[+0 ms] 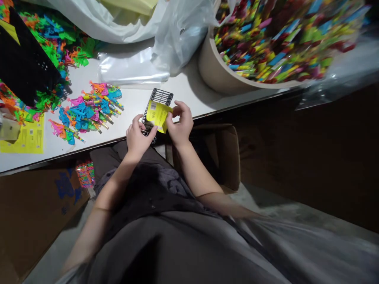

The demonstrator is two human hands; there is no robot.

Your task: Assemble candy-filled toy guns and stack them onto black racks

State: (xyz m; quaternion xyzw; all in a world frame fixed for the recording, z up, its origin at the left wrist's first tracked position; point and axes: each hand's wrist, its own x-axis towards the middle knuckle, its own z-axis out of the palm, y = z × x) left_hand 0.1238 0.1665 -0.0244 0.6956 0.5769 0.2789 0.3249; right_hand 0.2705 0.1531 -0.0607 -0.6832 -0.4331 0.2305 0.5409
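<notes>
A yellow printed card (159, 114) with a barcode lies tilted over a small black wire rack (162, 95) at the table's front edge. My right hand (181, 125) pinches the card's right edge between thumb and fingers. On the other side, my left hand (138, 137) has its fingers curled at the rack's left side, and its thumb reaches the card's lower corner. The card and my hands hide the rack's near part. To the left lies a pile of coloured plastic toys with patterned sticks (89, 110).
A big tub (231, 81) of colourful small pieces stands at the right. Clear plastic bags (133, 67) and a white sack (124, 33) lie behind. More bright plastic pieces (79, 55), a black object (23, 59) and yellow card sheets (32, 138) are at left. An open carton (233, 157) sits below.
</notes>
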